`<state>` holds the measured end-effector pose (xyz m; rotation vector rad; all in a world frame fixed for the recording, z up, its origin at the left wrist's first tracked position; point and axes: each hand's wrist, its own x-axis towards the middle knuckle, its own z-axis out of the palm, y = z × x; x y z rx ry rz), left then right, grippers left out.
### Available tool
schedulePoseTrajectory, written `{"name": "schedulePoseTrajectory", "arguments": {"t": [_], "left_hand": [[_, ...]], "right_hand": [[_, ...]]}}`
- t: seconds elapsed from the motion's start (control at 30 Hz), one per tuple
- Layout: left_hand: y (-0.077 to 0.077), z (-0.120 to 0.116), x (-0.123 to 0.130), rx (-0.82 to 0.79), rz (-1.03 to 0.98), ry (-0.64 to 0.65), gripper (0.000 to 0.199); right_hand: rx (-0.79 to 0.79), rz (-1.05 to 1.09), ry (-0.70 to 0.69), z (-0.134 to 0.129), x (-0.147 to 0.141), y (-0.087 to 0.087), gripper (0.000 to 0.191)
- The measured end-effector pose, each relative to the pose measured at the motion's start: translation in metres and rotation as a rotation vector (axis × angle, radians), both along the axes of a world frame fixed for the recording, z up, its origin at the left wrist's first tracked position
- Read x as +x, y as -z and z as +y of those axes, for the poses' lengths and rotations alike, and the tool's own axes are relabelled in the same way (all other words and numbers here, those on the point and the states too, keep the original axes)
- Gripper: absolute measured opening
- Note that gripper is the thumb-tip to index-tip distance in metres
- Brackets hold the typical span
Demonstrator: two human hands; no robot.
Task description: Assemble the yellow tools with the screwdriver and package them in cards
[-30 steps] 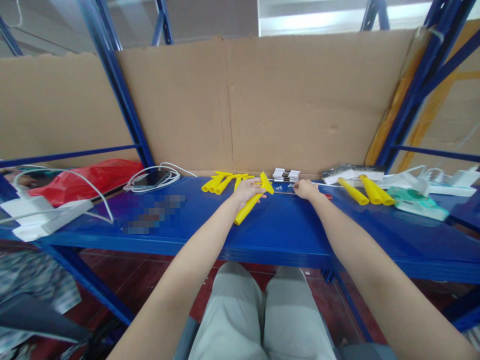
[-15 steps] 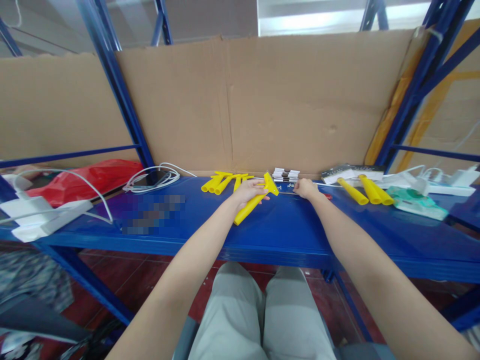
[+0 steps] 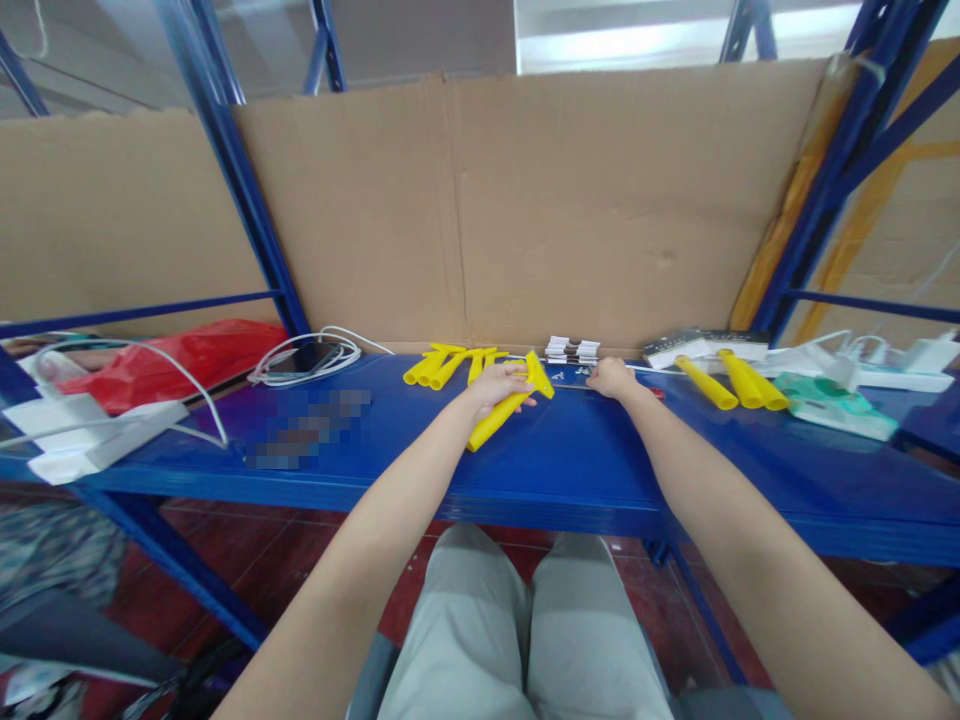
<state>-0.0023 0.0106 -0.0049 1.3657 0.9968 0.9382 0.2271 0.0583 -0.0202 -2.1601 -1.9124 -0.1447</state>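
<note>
My left hand point(image 3: 496, 388) is closed around a yellow plastic scraper handle point(image 3: 493, 424). Its hollow round end points down toward me, and the flared flat head sticks out past my fingers. Small silvery pieces point(image 3: 581, 371), perhaps screws, lie on the blue shelf just left of my right hand point(image 3: 611, 377). The fingers of that hand are drawn together low at the shelf surface; whatever is between them is hidden. Behind my hands sits a stack of white-and-dark packs point(image 3: 571, 350). More yellow handles point(image 3: 448, 368) lie beyond my left hand.
Three yellow handles point(image 3: 739, 380) rest at the right beside a green-and-clear plastic packet point(image 3: 832, 405) and a flat box point(image 3: 705, 346). White power strips point(image 3: 90, 435), coiled white cable point(image 3: 307, 362) and a red bag point(image 3: 172, 365) occupy the left. Cardboard point(image 3: 555, 210) walls off the back.
The head of the yellow scraper handle has tipped slightly downward in my left hand. My right hand stays in almost the same place.
</note>
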Motion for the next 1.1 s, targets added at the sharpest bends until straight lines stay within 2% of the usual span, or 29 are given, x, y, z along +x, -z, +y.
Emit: {"name": "schedulePoseTrajectory", "arguments": {"t": [0.23, 0.33, 0.43, 0.57, 0.67, 0.87, 1.1], "left_hand": [[0.001, 0.001, 0.000, -0.009, -0.004, -0.016, 0.052], [0.001, 0.001, 0.000, -0.009, -0.018, -0.029, 0.047], [0.003, 0.004, -0.001, -0.017, -0.021, -0.012, 0.041], [0.006, 0.009, -0.002, -0.054, -0.066, 0.045, 0.046], [0.007, 0.011, -0.001, -0.100, -0.097, 0.078, 0.048], [0.008, 0.012, 0.001, -0.169, -0.147, 0.087, 0.048], [0.008, 0.012, 0.001, -0.203, -0.191, 0.129, 0.048]], "right_hand": [[0.012, 0.059, -0.053, -0.006, -0.004, -0.007, 0.027], [0.105, 0.163, -0.168, -0.008, -0.013, -0.013, 0.023], [0.187, 0.362, -0.306, -0.011, -0.027, -0.017, 0.021], [0.200, 0.620, -0.485, -0.015, -0.045, -0.018, 0.017], [0.192, 0.725, -0.550, -0.017, -0.051, -0.017, 0.015], [0.200, 0.736, -0.637, -0.018, -0.051, -0.016, 0.017], [0.247, 0.732, -0.616, -0.018, -0.055, -0.014, 0.013]]}}
